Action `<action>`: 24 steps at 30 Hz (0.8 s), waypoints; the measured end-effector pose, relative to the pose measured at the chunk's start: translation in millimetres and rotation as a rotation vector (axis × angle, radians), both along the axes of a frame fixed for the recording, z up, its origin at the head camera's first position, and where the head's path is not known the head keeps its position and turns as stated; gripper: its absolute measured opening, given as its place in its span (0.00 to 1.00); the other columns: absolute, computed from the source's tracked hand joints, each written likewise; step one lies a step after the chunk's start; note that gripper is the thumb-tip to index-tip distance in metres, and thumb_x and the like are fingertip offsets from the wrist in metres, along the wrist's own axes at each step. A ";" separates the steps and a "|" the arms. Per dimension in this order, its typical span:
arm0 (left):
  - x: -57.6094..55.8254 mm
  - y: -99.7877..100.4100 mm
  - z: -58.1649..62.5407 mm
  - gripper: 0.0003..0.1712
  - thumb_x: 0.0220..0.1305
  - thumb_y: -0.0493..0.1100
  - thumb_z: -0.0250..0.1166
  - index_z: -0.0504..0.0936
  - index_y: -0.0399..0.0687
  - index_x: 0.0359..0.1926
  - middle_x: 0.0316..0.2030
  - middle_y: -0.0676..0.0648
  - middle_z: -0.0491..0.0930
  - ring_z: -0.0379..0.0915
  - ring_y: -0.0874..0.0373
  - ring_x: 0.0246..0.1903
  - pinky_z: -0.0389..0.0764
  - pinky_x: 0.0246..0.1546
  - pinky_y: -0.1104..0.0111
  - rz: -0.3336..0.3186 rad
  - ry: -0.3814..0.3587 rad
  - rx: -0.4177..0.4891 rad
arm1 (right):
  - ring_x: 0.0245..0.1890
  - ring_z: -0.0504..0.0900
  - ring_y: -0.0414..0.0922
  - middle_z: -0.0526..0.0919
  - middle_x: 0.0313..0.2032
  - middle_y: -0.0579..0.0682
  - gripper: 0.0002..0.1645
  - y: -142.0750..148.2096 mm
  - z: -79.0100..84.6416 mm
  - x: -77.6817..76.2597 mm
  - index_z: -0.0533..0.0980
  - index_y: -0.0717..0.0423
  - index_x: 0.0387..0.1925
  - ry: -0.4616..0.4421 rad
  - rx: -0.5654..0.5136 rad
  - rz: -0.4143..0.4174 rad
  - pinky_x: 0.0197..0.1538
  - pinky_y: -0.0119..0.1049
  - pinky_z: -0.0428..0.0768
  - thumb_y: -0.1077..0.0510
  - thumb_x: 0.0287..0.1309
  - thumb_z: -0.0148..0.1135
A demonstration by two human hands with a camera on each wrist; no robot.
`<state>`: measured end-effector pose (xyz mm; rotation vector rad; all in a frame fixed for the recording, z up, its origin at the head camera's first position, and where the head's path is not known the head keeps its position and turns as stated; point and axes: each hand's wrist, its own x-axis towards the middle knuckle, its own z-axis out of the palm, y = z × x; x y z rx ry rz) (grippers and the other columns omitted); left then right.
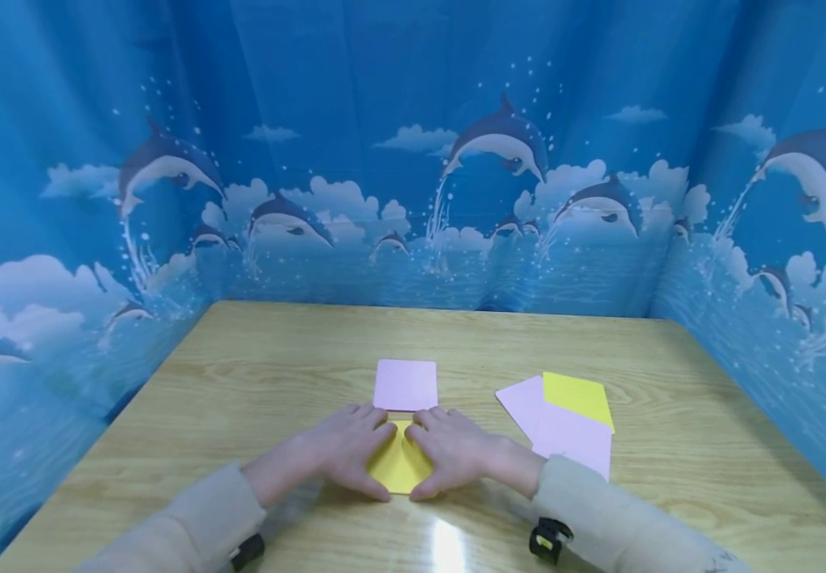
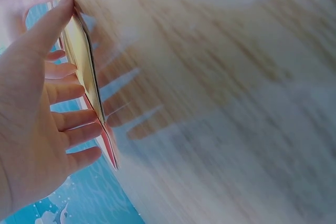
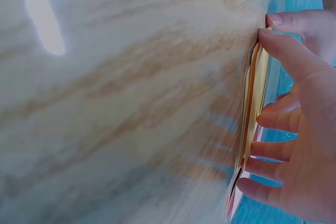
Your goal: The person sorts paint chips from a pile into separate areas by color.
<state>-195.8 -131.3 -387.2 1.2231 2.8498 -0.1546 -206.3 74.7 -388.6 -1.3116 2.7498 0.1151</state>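
A square yellow sheet [image 1: 400, 469] lies flat on the table between both hands, its sides covered by the fingers. My left hand [image 1: 357, 450] rests on its left side, thumb along the near edge and fingers spread toward the far edge. On its right side, my right hand [image 1: 452, 450] mirrors this, the two thumb tips close together. Both wrist views show the left hand [image 2: 39, 93] and right hand [image 3: 294, 124] with fairly straight fingers touching the layered yellow edge. Just beyond the fingertips lies a pale pink square sheet [image 1: 406, 385].
Right of the right hand, a loose overlapping pile holds a yellow sheet [image 1: 578, 394] between pink sheets [image 1: 574, 438]. The wood-grain table [image 1: 298, 342] ends at a blue dolphin-print curtain [image 1: 356, 270] behind and at both sides.
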 end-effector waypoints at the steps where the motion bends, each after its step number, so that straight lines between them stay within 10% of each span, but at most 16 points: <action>1: 0.1 0.1 0.1 0.43 0.44 0.75 0.61 0.72 0.47 0.49 0.42 0.50 0.69 0.65 0.57 0.42 0.71 0.46 0.62 0.001 -0.004 0.001 | 0.47 0.70 0.43 0.72 0.51 0.49 0.45 -0.1 -0.5 -0.1 0.71 0.52 0.53 0.002 0.002 -0.001 0.48 0.39 0.73 0.26 0.40 0.62; 24: -14.0 15.1 7.5 0.49 0.50 0.75 0.57 0.67 0.45 0.63 0.56 0.47 0.71 0.66 0.52 0.56 0.66 0.59 0.57 -0.021 0.023 0.016 | 0.55 0.70 0.50 0.73 0.54 0.54 0.40 25.2 13.1 -8.1 0.70 0.60 0.57 0.021 -0.121 -0.058 0.57 0.47 0.71 0.39 0.48 0.65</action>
